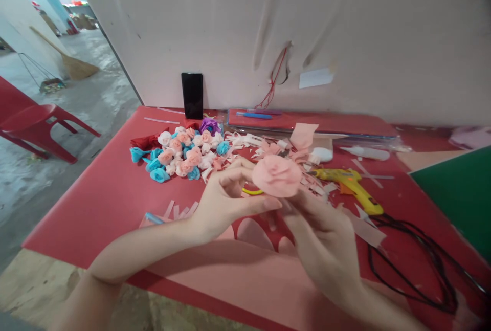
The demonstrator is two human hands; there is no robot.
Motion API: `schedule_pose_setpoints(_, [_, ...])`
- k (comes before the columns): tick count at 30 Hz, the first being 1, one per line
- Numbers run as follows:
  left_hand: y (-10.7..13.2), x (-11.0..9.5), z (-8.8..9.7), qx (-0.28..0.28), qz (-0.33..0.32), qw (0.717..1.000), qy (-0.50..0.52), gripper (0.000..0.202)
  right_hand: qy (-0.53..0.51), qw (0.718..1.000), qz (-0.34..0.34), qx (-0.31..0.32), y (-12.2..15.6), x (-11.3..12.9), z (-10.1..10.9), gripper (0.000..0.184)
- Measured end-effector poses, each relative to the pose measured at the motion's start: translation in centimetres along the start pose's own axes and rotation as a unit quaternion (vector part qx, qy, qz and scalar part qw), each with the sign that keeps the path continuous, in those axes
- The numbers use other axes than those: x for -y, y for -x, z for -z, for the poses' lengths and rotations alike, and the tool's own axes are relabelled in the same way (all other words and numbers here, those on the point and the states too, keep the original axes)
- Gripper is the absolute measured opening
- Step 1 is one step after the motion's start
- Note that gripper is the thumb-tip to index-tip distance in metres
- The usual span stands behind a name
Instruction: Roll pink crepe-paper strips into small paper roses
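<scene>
A pink paper rose [276, 175] is held up over the red table [103, 203] between both hands. My left hand [226, 198] pinches its left side with thumb and fingers closed on it. From below and the right, my right hand [322, 239] grips the rose's base. Under the hands lies a pink paper sheet [230, 269] with scalloped cut-outs. A pile of small finished paper roses [184, 154] in pink, white, blue, purple and red lies beyond my left hand.
A yellow glue gun [355, 185] with a black cord [414, 264] lies to the right. Paper scraps [268, 147] litter the middle. A black phone [192, 95] leans on the wall. A green sheet [460, 193] is far right, a red chair [34, 121] left.
</scene>
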State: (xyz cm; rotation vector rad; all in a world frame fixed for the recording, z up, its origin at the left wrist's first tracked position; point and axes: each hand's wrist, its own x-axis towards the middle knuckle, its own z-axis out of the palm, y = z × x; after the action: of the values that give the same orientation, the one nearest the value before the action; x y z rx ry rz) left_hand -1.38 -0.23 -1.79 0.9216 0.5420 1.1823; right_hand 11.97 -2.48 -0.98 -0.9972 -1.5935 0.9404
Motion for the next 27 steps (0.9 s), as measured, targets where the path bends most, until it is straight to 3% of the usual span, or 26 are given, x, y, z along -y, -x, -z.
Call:
schedule_pose_setpoints(5, [0.0,0.0,0.1,0.046,-0.011,0.998,0.042,0.008,-0.226,0.966,-0.124,0.018,-0.1,-0.4,0.1,0.021])
schedule_pose_setpoints(12, [0.0,-0.4,0.3,0.042,0.021,0.999,-0.018,0.022,-0.309,0.936,-0.163,0.049,-0.1,-0.3,-0.3,0.016])
schedule_pose_setpoints(16, [0.2,-0.5,0.2,0.023,0.019,0.999,-0.012,0.018,-0.294,0.941,-0.155,0.068,0.1,-0.5,-0.4,0.018])
schedule_pose_setpoints(20, [0.1,-0.6,0.4,-0.011,-0.029,0.997,-0.067,0.023,-0.202,0.969,-0.125,0.061,0.1,-0.5,-0.1,0.034])
schedule_pose_setpoints(23, [-0.3,-0.6,0.7,-0.051,-0.075,0.992,-0.091,0.016,-0.131,0.987,-0.087,0.012,-0.1,-0.5,0.5,0.048])
schedule_pose_setpoints(27, [-0.7,-0.5,0.9,-0.033,-0.056,0.994,-0.093,0.017,-0.139,0.987,0.002,-0.086,-0.4,-0.8,1.2,0.050])
